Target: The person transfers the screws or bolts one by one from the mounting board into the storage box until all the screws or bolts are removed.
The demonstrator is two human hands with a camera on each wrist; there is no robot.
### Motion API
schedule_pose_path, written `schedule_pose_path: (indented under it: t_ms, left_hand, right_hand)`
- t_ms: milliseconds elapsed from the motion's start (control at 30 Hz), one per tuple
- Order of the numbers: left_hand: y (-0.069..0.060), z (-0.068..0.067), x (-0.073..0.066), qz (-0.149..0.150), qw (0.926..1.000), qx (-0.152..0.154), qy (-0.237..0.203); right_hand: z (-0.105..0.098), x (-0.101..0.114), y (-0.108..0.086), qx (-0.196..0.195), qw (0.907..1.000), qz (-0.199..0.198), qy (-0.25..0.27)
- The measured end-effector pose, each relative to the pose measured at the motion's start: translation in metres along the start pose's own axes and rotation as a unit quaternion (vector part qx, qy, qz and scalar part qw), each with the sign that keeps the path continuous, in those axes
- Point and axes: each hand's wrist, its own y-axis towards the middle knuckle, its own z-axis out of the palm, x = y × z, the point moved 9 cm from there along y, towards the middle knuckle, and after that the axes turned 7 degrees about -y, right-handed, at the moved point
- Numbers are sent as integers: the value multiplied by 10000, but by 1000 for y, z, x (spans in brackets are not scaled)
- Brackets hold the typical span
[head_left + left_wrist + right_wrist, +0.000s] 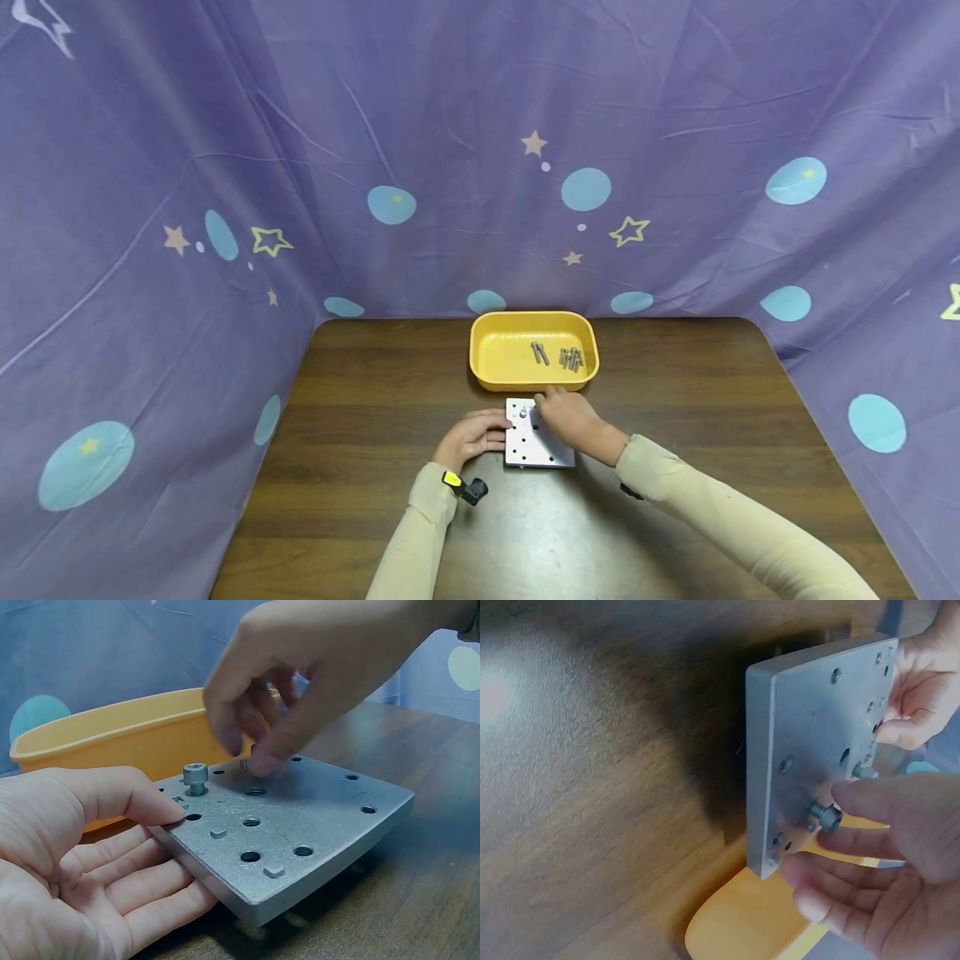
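Note:
A flat square metal plate [536, 448] with several holes lies just in front of the yellow bin. My left hand [471, 435] grips its left edge, thumb [161, 804] on the top face and fingers along the side and underneath. One socket-head bolt [196, 778] stands upright in a hole near that thumb, its head raised above the surface. Over the plate's far part, my right hand [572, 419] has thumb and forefinger at the head of a second bolt [828, 817], which also sits partway in a hole. In the left wrist view the fingers mostly hide this second bolt.
Behind the plate stands the yellow bin [487, 382], with two longer bolts [540, 353] and a cluster of several shorter bolts [572, 359] inside. Everything rests on a brown wooden table [360, 467]. A purple patterned curtain [465, 233] hangs behind the table and at its sides.

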Motion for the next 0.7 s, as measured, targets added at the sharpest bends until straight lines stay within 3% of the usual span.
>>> schedule_pose_path:
  t_ms: [100,200,300,400,467,533,600,700]
  left_hand:
    - [0,-2,0,24,10000,-18,-25]
    - [1,-1,0,38,10000,22,7]
    - [1,0,1,6,10000,37,15]
    - [0,0,1,0,10000,27,17]
    - [-1,-1,0,19,10000,12,28]
    - [-1,-2,-1,22,10000,-16,3]
    - [-1,-2,-2,21,10000,-14,5]
    - [-1,-1,-2,41,10000,57,30]
  right_hand:
    - [5,0,1,45,9996,-41,-265]
    - [8,5,1,164,9980,-493,-357]
    - [8,5,1,356,9964,-769,21]
    - [7,-5,3,502,9927,-420,1011]
    - [7,-14,4,492,9833,15,1752]
    - [6,-19,6,365,9793,227,1976]
    - [7,-16,6,332,9863,110,1615]
    - [5,-1,4,113,9973,-665,274]
